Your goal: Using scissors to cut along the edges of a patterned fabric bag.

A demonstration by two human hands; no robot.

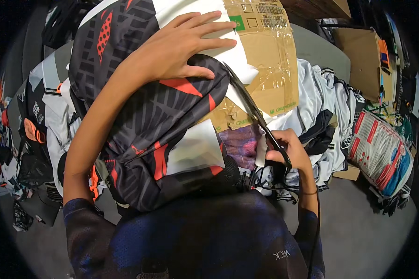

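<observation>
My left hand (184, 46) lies flat with fingers spread on a black printed fabric (139, 107) with grey and red shapes and white margins. Its fingertips reach across a white strip (239, 58) beside the print. My right hand (288, 151) grips a pair of long scissors (249, 102) by the dark handles. The blades point up and away to the left, their tips at the fabric's edge near my left thumb. Under the fabric is a flattened brown cardboard (272, 69) covered in clear tape. Whether the blades are parted is hard to see.
White garments (312, 93) with dark trim heap up right of the cardboard, more clothing (58, 116) at the left. A plastic-wrapped bundle (379, 151) rests at the far right, below an upright cardboard box (356, 63). A dark cord (318, 223) hangs by my right forearm.
</observation>
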